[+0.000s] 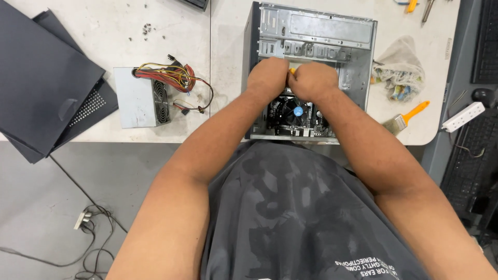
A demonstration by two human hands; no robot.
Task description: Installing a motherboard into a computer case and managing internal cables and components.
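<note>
An open desktop computer case (316,31) lies on its side on the white table (104,31), its motherboard and cooler fan (295,111) showing. Both my hands are inside the case, close together above the fan. My right hand (314,80) is closed around a tool with a yellow handle (292,71), of which only a small bit shows. My left hand (267,75) is clenched right beside it, touching it; what it holds is hidden.
A grey power supply (140,98) with a bundle of coloured wires (176,78) lies left of the case. Black case panels (44,78) overhang the table's left edge. A paintbrush with orange handle (407,116), a rag (399,72) and a white power strip (463,116) lie right.
</note>
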